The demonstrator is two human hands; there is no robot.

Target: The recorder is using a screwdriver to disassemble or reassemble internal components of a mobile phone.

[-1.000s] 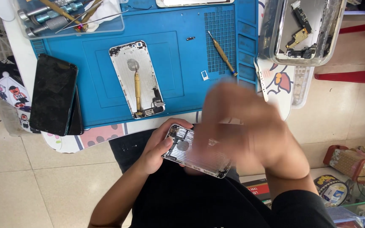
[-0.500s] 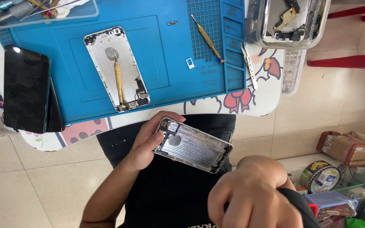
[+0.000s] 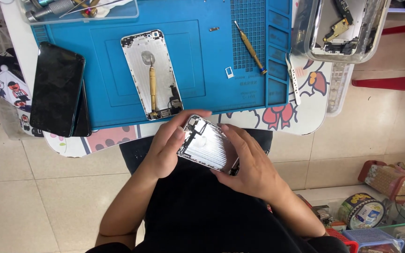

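Both hands (image 3: 212,152) grip a silver phone housing (image 3: 207,146).

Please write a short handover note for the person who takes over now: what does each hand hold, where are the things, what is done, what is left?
Left hand: grips the silver metal phone housing by its left edge, above the lap.
Right hand: grips its right edge.
On the blue work mat: a second silver phone housing with a yellow-handled screwdriver lying in it, another yellow-handled screwdriver to the right.
Done: held housing is open, screen off.
Left: parts remain inside near its top end.
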